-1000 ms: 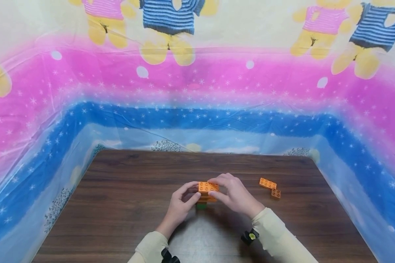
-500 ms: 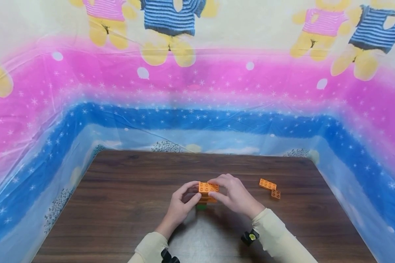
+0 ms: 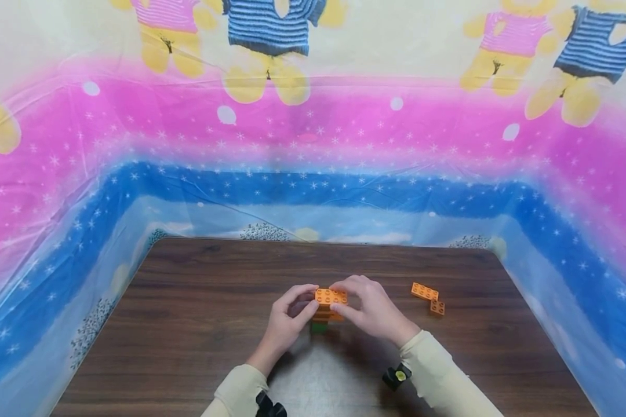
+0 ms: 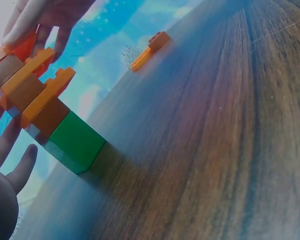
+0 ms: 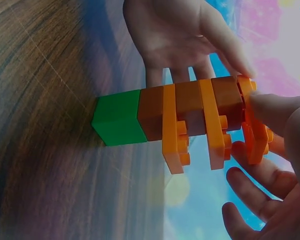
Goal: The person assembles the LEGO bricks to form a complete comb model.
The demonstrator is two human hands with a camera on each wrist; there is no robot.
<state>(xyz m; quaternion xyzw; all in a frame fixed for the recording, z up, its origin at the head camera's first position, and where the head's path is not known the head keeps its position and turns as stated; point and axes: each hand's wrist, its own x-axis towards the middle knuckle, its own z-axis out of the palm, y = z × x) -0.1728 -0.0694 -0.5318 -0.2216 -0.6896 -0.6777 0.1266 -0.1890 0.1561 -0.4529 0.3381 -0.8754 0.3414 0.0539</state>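
Plate atop tower, pinched by R hand & L hand. Approx. no shift vs a sec ago, so seating prob. unfinished. Spares lie R of tower.

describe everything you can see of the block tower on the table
The block tower looks plastic and stands upright on the wooden-looking table. From the bottom: a green block, then brownish blocks alternating with orange plates, three of each. The studded plates overhang toward the person's right; the top plate looks slightly tilted. The left hand and right hand hold the tower's upper end.
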